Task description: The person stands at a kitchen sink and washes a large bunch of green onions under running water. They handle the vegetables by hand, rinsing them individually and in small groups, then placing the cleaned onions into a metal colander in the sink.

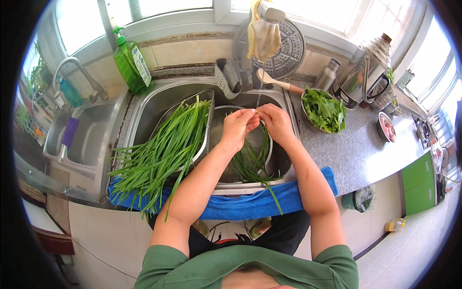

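My left hand (pixel 237 126) and my right hand (pixel 278 123) meet fingertip to fingertip over the right part of the steel sink (pixel 136 123). A small yellowish-green stem end, seemingly of a chive, is pinched between them; the fingers hide most of it. Below lies a metal basin (pixel 220 135) with long green chives (pixel 252 162) in it, one leaf trailing over the sink's front edge. To the left, a large bunch of chives (pixel 173 137) fills a perforated metal basket (pixel 208 124) and spills forward. A thin stream of water (pixel 259 94) falls just behind my fingers.
A blue towel (pixel 249 206) lines the sink's front edge. Behind stand a green soap bottle (pixel 131 63) and a grey caddy (pixel 228 77). On the right counter are a bowl of leafy greens (pixel 323 108), a wooden spoon (pixel 276 81), a thermos (pixel 361 72) and a meat bowl (pixel 382 132).
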`<state>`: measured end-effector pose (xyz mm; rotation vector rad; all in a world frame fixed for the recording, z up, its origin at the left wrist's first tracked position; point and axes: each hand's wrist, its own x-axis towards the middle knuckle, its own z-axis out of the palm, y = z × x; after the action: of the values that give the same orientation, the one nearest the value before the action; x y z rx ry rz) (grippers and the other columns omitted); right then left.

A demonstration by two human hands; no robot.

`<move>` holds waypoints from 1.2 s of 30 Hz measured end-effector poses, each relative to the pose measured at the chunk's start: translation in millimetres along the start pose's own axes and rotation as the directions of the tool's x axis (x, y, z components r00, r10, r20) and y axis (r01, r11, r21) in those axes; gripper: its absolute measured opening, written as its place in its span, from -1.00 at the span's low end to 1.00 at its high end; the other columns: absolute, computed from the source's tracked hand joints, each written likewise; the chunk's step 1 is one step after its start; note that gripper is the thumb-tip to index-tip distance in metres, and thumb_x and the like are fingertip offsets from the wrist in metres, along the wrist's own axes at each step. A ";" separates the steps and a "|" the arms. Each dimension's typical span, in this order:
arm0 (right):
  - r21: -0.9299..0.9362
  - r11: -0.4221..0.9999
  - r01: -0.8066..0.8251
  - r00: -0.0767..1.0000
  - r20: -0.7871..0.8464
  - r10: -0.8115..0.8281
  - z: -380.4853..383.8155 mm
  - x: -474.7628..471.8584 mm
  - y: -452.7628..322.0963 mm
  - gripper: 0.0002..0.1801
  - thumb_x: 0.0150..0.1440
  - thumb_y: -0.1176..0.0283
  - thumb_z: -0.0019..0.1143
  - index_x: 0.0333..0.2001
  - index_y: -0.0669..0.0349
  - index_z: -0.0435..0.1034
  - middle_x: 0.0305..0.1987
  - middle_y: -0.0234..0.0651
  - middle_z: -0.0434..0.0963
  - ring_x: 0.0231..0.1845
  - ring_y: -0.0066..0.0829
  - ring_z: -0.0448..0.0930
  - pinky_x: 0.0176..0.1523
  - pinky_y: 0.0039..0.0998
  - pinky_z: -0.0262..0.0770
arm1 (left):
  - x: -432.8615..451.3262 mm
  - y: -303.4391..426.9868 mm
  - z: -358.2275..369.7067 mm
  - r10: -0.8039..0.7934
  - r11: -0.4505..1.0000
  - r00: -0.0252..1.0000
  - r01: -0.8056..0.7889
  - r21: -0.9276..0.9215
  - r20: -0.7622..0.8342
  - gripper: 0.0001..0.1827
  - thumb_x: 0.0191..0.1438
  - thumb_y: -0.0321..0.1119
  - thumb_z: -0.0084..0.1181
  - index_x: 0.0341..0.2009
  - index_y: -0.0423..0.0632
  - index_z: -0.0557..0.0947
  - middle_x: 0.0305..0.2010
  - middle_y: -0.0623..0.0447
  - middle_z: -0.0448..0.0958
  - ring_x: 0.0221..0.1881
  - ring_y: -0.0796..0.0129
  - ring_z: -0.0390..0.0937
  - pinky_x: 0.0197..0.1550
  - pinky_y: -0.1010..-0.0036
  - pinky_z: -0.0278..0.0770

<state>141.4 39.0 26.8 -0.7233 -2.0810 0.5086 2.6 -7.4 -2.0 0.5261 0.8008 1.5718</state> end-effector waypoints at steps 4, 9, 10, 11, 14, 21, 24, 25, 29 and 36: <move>-0.016 1.000 -0.006 1.000 0.007 0.006 0.7 -0.1 2.2 -0.91 0.03 0.51 0.06 -0.34 0.22 0.47 -0.39 -0.19 0.50 -0.33 -0.11 0.53 -0.28 -0.30 0.43 | -1.1 0.5 0.8 -0.003 1.000 1.000 0.003 0.008 -0.009 -0.85 0.07 -0.37 0.19 -0.32 -0.18 0.58 -0.40 0.05 0.56 -0.41 0.49 0.53 -0.32 0.64 0.57; -0.045 0.999 -0.013 1.000 0.018 0.014 1.8 -0.4 4.4 -0.91 0.04 0.49 0.05 -0.34 0.19 0.46 -0.40 -0.22 0.50 -0.33 -0.12 0.53 -0.29 -0.28 0.43 | -0.5 -0.4 1.3 0.024 0.998 0.999 -0.022 0.061 -0.025 -0.86 0.07 -0.39 0.18 -0.32 -0.19 0.59 -0.41 0.06 0.56 -0.41 0.48 0.53 -0.31 0.64 0.57; -0.060 0.998 -0.014 1.000 0.020 0.015 1.7 -0.5 4.3 -0.91 0.04 0.48 0.05 -0.34 0.19 0.47 -0.40 -0.22 0.49 -0.33 -0.12 0.53 -0.29 -0.28 0.43 | -0.7 0.1 1.6 0.028 0.997 0.999 -0.026 0.075 -0.029 -0.86 0.07 -0.39 0.18 -0.31 -0.20 0.59 -0.41 0.06 0.56 -0.41 0.48 0.53 -0.31 0.63 0.57; -0.074 0.997 -0.014 1.000 0.022 0.016 1.8 -0.6 4.3 -0.91 0.04 0.48 0.05 -0.34 0.18 0.47 -0.40 -0.22 0.49 -0.33 -0.11 0.53 -0.29 -0.27 0.43 | 0.3 -1.0 0.2 0.029 0.997 0.999 -0.027 0.078 -0.028 -0.86 0.07 -0.40 0.17 -0.31 -0.20 0.59 -0.40 0.05 0.56 -0.41 0.48 0.53 -0.31 0.63 0.57; -0.062 0.998 -0.019 0.999 0.025 0.020 3.9 -0.8 6.4 -0.91 0.03 0.48 0.07 -0.34 0.19 0.47 -0.39 -0.21 0.50 -0.33 -0.11 0.53 -0.28 -0.27 0.43 | 2.2 -2.9 -2.9 0.031 0.997 0.999 -0.029 0.069 -0.029 -0.87 0.08 -0.41 0.15 -0.30 -0.21 0.59 -0.40 0.05 0.56 -0.40 0.48 0.53 -0.30 0.63 0.58; -0.059 0.997 -0.039 0.999 0.008 0.039 1.6 -1.0 4.0 -0.92 0.02 0.49 0.09 -0.35 0.19 0.48 -0.39 -0.20 0.50 -0.33 -0.10 0.53 -0.27 -0.27 0.44 | 1.1 -2.0 -0.1 -0.006 1.000 1.000 0.006 0.009 -0.027 -0.87 0.10 -0.46 0.10 -0.26 -0.24 0.58 -0.38 0.03 0.56 -0.38 0.46 0.53 -0.27 0.61 0.59; -0.077 0.997 -0.029 0.999 0.011 0.030 0.2 -0.9 3.1 -0.91 0.02 0.49 0.09 -0.35 0.19 0.48 -0.39 -0.20 0.51 -0.32 -0.09 0.53 -0.27 -0.27 0.44 | 2.1 -1.1 -1.2 -0.007 1.000 1.000 0.007 0.030 -0.008 -0.87 0.09 -0.47 0.10 -0.26 -0.24 0.58 -0.38 0.03 0.56 -0.38 0.46 0.53 -0.27 0.62 0.59; -0.076 0.997 -0.033 0.999 0.014 0.034 -0.7 -0.7 2.0 -0.91 0.02 0.50 0.09 -0.35 0.19 0.48 -0.39 -0.20 0.51 -0.32 -0.09 0.53 -0.26 -0.27 0.44 | 2.1 -1.2 -1.7 -0.003 0.999 1.000 0.003 0.042 0.003 -0.87 0.09 -0.47 0.10 -0.26 -0.24 0.58 -0.38 0.03 0.56 -0.38 0.47 0.53 -0.27 0.62 0.59; -0.044 0.998 -0.048 0.999 -0.024 0.047 2.2 -2.1 8.5 -0.88 0.02 0.52 0.08 -0.32 0.21 0.49 -0.37 -0.17 0.52 -0.30 -0.09 0.54 -0.24 -0.27 0.45 | 0.0 -3.2 2.8 0.067 0.994 0.998 -0.067 0.087 -0.004 -0.87 0.08 -0.45 0.14 -0.26 -0.20 0.58 -0.37 0.08 0.55 -0.39 0.50 0.50 -0.27 0.61 0.54; 0.060 0.982 -0.178 0.979 0.109 0.171 7.3 -6.5 8.3 -0.80 -0.04 0.53 0.16 -0.27 0.25 0.49 -0.45 -0.17 0.57 -0.42 -0.20 0.58 -0.26 -0.36 0.48 | 12.3 -6.1 -9.1 0.468 0.874 0.865 -0.421 0.244 -0.182 -0.87 0.10 -0.38 0.16 -0.26 -0.12 0.56 -0.38 0.16 0.51 -0.42 0.56 0.41 -0.33 0.63 0.41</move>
<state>141.0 40.3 14.1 -0.8594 -2.0942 0.7258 -2.0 3.0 -13.9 0.7158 1.0787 2.0241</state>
